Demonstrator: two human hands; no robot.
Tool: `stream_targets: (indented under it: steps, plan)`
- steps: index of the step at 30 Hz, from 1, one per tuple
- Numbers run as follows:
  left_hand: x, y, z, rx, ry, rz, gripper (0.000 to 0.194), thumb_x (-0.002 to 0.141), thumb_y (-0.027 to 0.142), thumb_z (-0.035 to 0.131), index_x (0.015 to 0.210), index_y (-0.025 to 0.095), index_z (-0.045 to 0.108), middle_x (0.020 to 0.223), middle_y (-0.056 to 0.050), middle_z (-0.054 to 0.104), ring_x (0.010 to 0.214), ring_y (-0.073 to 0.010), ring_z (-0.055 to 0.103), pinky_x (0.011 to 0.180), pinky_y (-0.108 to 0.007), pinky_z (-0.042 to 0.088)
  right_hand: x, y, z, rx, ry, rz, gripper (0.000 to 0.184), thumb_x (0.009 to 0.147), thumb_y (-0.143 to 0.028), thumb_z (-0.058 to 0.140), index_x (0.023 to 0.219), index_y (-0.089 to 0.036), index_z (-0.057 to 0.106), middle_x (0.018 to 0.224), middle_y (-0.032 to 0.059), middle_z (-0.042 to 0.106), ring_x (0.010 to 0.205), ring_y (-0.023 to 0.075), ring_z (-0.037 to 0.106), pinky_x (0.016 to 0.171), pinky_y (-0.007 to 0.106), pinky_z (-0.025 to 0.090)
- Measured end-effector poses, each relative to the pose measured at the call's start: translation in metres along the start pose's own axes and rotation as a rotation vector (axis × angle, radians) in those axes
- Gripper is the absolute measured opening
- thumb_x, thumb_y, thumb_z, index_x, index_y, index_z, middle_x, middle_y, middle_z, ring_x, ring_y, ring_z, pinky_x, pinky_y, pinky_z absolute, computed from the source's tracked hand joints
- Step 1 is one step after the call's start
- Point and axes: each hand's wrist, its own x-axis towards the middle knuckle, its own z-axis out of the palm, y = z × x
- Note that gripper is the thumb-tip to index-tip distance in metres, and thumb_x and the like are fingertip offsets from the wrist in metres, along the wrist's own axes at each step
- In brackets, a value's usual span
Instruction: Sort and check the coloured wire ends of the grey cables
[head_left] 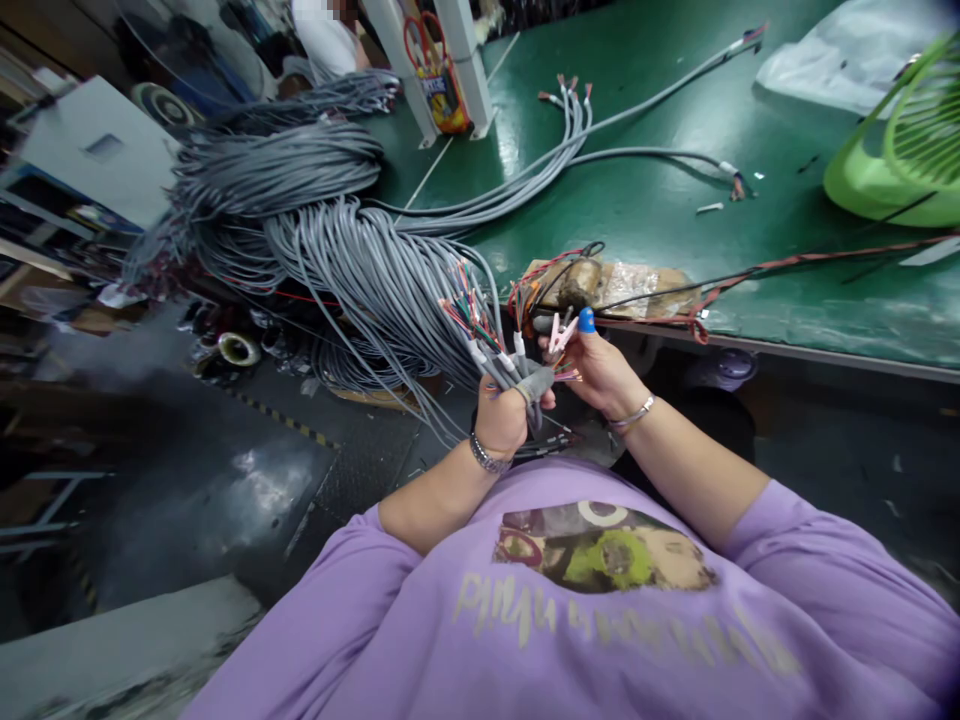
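Cables [510, 369], grey with multicoloured ends

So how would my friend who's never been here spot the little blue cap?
Find the big green table, then the right hand by its near edge. The blue cap covers the tip of one of that hand's digits: it's solid bright blue, while the piece beside it is pale pink.

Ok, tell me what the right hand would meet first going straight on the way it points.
Likely the coloured wire ends just ahead of the right hand, though depth is unclear.
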Motion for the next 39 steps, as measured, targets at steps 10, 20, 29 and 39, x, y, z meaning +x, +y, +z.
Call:
stream_targets:
  steps: [10,20,29,39]
  plan:
    - [0.005,-0.010,-0.003,0.011,0.028,0.006,0.033,0.055,0.036,0.087,0.062,0.016,0.062,0.048,0.003,0.060,0.042,-0.0093,0.055,0.046,-0.022,0.050,0.000,-0.002,0.016,0.143,0.077,-0.006,0.059,0.072,-0.078,0.072,0.080,-0.020,0.065,0.069,0.0009,0.066,0.061,0.0130,0.054,0.062,0.028,0.051]
    - [0.005,-0.011,-0.006,0.025,0.008,0.000,0.037,0.055,0.041,0.089,0.062,0.016,0.062,0.049,0.003,0.060,0.042,-0.0102,0.057,0.046,-0.023,0.051,-0.003,0.002,0.012,0.170,0.071,0.044,0.062,0.071,-0.084,0.066,0.083,-0.023,0.062,0.074,0.0024,0.066,0.070,0.0183,0.058,0.063,0.031,0.049]
    - [-0.005,-0.018,-0.021,0.080,-0.052,0.075,0.031,0.067,0.042,0.084,0.065,0.017,0.065,0.053,0.002,0.063,0.046,-0.0095,0.056,0.048,-0.023,0.048,-0.032,-0.004,-0.006,0.013,-0.072,0.142,0.062,0.057,-0.077,0.082,0.078,-0.020,0.066,0.073,0.0019,0.066,0.063,0.0138,0.056,0.059,0.027,0.046]
    - [-0.001,-0.024,-0.027,0.201,-0.153,0.148,0.030,0.072,0.043,0.082,0.065,0.018,0.067,0.056,0.000,0.064,0.050,-0.0110,0.057,0.053,-0.025,0.048,-0.055,-0.004,0.001,-0.256,0.004,-0.071,0.037,0.060,-0.043,0.093,0.075,-0.018,0.070,0.067,-0.0027,0.061,0.059,0.0097,0.046,0.058,0.026,0.038]
